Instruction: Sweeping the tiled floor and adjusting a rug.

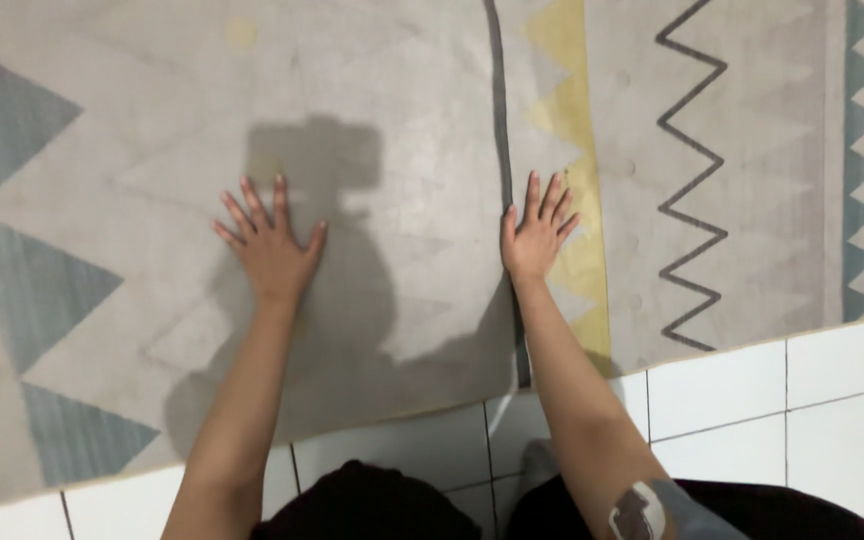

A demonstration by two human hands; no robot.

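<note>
This looks like a room in a home. A soft beige woven rug with grey-blue triangles, a yellow triangle band and dark zigzag lines [402, 120] covers most of the floor. Just below the near edge of the rug lies a floor of glossy white square tiles with dark grout lines [832, 400], as in a house.

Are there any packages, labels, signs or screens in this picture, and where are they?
None in view that I can be sure of.
Only a small grey and white patch on the right forearm, bottom edge, irregular in shape; what it is cannot be told.
Both hands, left hand and right hand, press flat on a patterned rug over white tiles.
</note>
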